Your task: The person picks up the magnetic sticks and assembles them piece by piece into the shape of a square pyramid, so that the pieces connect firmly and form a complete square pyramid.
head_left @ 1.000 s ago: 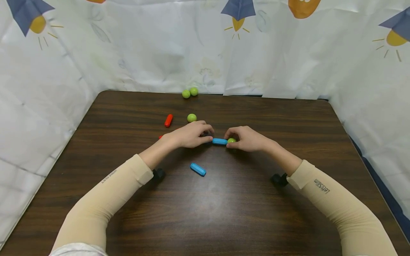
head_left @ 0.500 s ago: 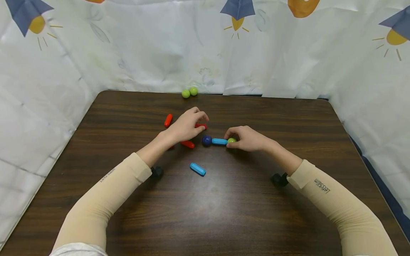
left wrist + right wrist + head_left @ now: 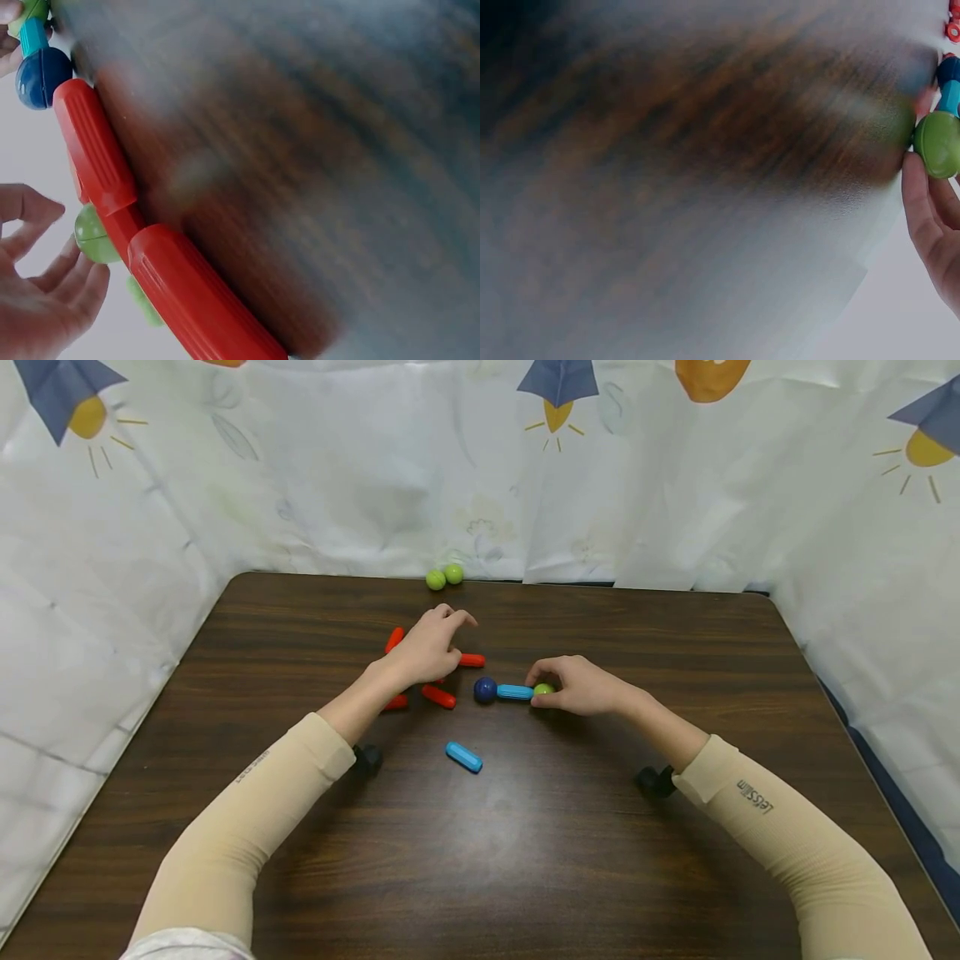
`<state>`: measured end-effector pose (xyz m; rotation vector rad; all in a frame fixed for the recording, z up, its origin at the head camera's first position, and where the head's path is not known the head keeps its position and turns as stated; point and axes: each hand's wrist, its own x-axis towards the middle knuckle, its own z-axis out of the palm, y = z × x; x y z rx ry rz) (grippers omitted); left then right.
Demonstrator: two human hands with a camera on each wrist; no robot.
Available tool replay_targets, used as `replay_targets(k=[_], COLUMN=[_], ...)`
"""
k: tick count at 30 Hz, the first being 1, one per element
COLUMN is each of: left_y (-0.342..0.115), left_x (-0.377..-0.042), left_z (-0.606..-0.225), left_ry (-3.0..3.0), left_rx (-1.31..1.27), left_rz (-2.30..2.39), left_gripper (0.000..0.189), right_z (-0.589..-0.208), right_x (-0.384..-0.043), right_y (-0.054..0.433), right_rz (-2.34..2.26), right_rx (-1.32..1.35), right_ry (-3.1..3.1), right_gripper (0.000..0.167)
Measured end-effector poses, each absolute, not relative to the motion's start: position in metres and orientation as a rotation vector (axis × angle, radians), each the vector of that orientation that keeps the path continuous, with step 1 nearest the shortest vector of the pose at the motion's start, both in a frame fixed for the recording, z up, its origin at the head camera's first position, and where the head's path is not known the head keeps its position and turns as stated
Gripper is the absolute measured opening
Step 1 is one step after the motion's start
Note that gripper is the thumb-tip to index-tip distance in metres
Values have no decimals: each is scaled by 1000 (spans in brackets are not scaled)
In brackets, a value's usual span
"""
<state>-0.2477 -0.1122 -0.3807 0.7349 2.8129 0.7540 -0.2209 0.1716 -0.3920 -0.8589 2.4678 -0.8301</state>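
Observation:
My right hand point(image 3: 573, 685) pinches a green ball point(image 3: 543, 690) at one end of a light blue rod point(image 3: 515, 692). A dark blue ball point(image 3: 485, 690) sits at the rod's other end, so the three lie in a row on the table. Farther left, my left hand point(image 3: 429, 647) is over several red rods, its fingers spread and partly curved. In the left wrist view its fingers are beside another green ball point(image 3: 94, 234), with the thumb and fingertips apart. The head view hides that ball behind the hand. Whether the fingers touch it is unclear.
Red rods point(image 3: 438, 697) lie around the left hand. A loose light blue rod point(image 3: 463, 757) lies nearer on the brown table point(image 3: 525, 860). Two green balls point(image 3: 445, 577) rest at the table's back edge, before a white curtain point(image 3: 337, 485).
The left hand has left the dark blue ball and moved left and farther back, over the red rods. The right hand keeps its grip on the green ball and has barely moved.

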Motion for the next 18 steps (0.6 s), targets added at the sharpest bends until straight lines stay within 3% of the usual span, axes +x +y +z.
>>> replay_targets(k=[18], left_y=[-112], left_x=[-257], left_z=[-385], left_ry=[2678], left_rx=[778], left_rz=[563], left_gripper=[30], right_z=[-391], right_x=[-220], right_y=[171], right_rz=[-830], right_rx=[-865], right_ry=[2475], right_gripper=[20])
